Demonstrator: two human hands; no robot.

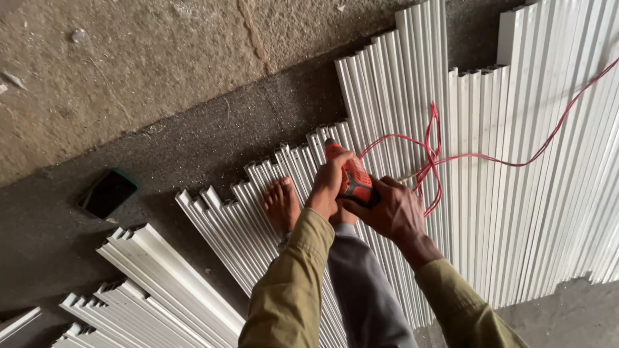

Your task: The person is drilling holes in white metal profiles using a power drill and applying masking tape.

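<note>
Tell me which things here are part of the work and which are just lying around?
In use:
left hand and right hand gripping the orange power drill
red cable
white ribbed metal strips underfoot

Lying about:
dark flat phone
separate white strips bundle

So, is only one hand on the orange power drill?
No: both the left hand and right hand grip the orange power drill over the white metal profiles.

Dark rectangular phone screen (pixel 108 193) on the floor, far left
</note>
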